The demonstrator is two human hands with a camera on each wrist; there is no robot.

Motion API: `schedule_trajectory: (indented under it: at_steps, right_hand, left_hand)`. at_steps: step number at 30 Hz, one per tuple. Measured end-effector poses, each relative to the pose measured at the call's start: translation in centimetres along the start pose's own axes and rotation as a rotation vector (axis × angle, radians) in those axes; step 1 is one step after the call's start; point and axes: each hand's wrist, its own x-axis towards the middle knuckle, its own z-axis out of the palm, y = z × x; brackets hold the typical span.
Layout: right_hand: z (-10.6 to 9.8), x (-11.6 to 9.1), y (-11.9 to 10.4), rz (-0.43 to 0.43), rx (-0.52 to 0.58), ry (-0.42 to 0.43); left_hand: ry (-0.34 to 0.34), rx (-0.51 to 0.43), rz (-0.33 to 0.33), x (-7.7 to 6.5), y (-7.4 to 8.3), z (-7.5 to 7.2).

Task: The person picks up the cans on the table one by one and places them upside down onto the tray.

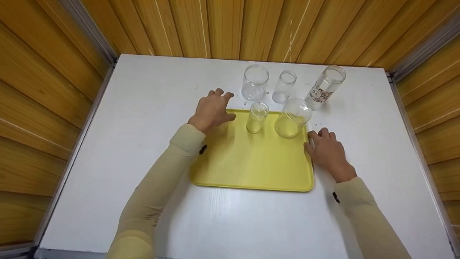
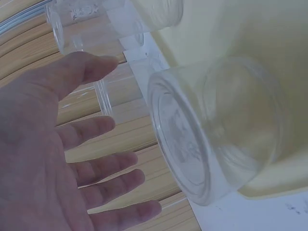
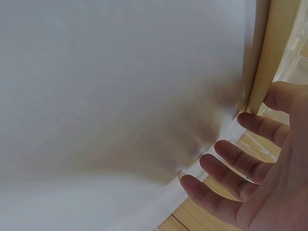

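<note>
Fingers spread, my left hand hovers over the far left corner of a yellow tray. Just off its fingertips in the left wrist view, a clear jar stands on the tray with its thick base up; the hand mostly hides it in the head view. Farther right on the tray stand a slim clear jar and a wide clear jar. At the tray's right edge, my right hand pinches the rim between thumb and index finger, the other fingertips resting low by the white table.
Behind the tray, a wide clear jar, a slim clear jar and a tall jar with a floral print stand on the white table. Wood-look panels rise along the back and both sides.
</note>
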Motion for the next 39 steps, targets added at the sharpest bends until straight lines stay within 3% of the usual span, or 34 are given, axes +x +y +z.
schedule_trajectory:
  at_steps: [6, 18, 39]
  right_hand:
    - [0.0, 0.2, 0.0, 0.010, 0.003, -0.014]
    - [0.4, 0.0, 0.3, 0.028, 0.003, -0.010]
    - [0.3, -0.1, -0.1, 0.012, 0.000, 0.042]
  left_hand:
    - [0.038, -0.002, 0.012, 1.7, 0.9, -0.5]
    - [0.041, -0.021, 0.016, 4.5, 3.3, -1.8]
    - [0.041, -0.049, -0.037, 9.5, 5.6, -2.1]
